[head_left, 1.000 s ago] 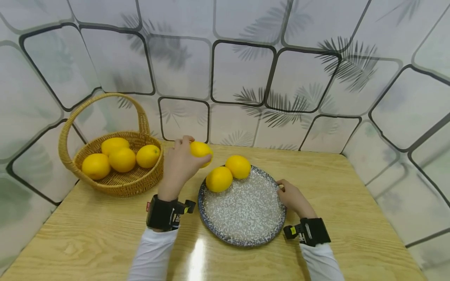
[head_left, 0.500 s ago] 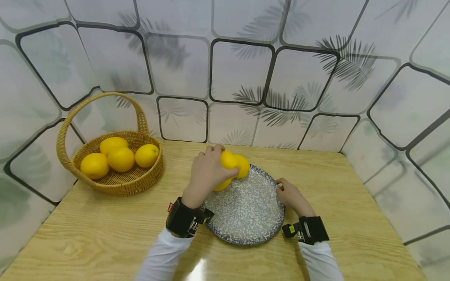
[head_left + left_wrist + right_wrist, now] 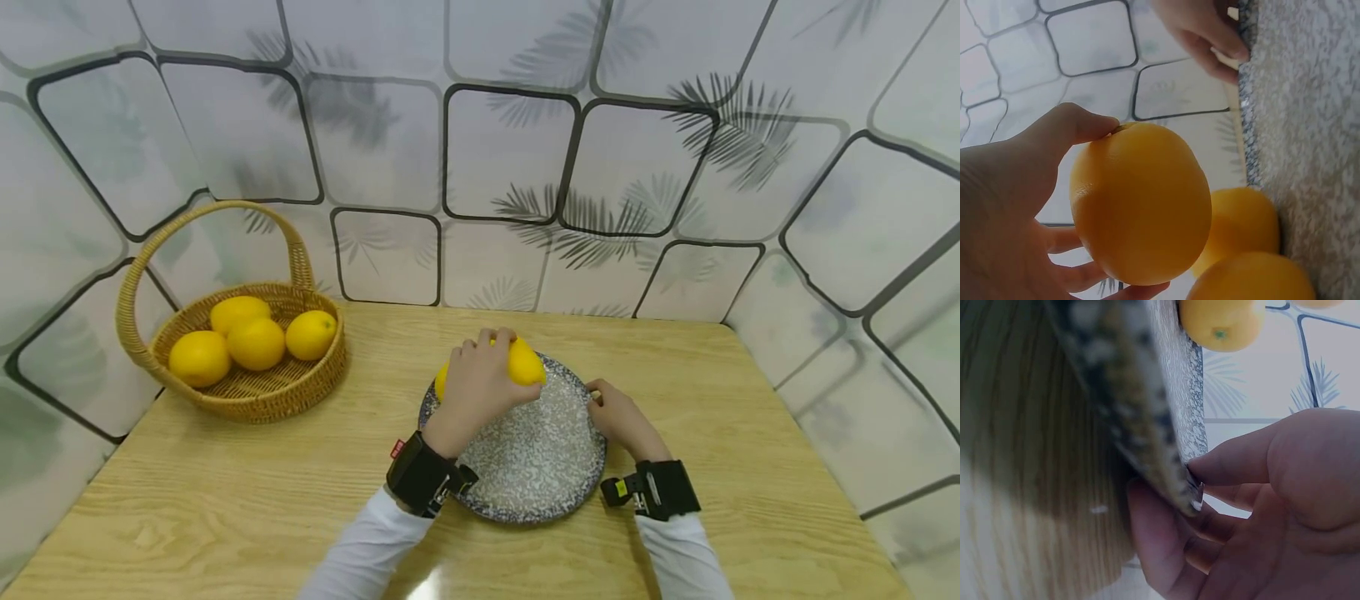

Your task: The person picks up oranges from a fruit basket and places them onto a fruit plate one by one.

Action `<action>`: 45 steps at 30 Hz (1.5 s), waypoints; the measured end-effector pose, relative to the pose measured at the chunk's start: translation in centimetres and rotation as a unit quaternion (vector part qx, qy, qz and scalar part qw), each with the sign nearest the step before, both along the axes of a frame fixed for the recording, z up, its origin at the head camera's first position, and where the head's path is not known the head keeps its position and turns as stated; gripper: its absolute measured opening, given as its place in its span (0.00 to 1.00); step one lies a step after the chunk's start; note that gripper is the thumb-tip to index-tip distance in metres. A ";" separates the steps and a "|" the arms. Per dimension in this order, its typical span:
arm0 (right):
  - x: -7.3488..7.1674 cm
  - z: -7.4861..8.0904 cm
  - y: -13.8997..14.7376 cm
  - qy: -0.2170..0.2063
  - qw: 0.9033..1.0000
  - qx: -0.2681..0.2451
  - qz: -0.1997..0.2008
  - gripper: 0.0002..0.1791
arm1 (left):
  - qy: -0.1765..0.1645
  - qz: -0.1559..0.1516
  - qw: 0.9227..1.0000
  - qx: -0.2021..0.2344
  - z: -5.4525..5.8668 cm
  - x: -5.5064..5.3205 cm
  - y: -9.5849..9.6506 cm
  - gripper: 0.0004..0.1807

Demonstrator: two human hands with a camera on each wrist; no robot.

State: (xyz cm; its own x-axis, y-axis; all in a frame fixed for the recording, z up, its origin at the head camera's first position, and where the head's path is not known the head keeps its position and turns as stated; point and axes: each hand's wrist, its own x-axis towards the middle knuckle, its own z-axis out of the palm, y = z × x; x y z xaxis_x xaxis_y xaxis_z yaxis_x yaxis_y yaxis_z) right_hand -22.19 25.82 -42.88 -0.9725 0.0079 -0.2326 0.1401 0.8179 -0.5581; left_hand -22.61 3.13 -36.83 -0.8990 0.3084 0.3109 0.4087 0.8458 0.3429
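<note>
My left hand (image 3: 474, 385) grips a yellow lemon (image 3: 527, 364) over the far left part of the speckled grey plate (image 3: 542, 467). In the left wrist view the thumb lies across the top of this lemon (image 3: 1144, 203), with the fingers under it. Two other lemons (image 3: 1244, 215) sit on the plate beyond it; the head view shows only an edge of one lemon (image 3: 440, 382), the hand hiding the rest. At the plate's right side, my right hand (image 3: 618, 419) pinches the dark rim (image 3: 1138, 394), thumb on top and fingers underneath.
A wicker basket (image 3: 262, 408) with a tall arched handle stands on the left of the wooden table (image 3: 225, 492), several lemons (image 3: 257, 342) inside it. A patterned wall (image 3: 510, 150) rises behind the table and along both sides.
My left hand has carried the lemon rightward from beside the basket to over the plate, above the two lemons there. My right hand has stayed at the rim.
</note>
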 end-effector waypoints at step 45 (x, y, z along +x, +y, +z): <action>0.2 0.2 0.1 0.015 1.000 -0.001 0.014 0.23 | -0.037 -0.112 0.990 -0.072 -3.2 1.4 3.0 0.34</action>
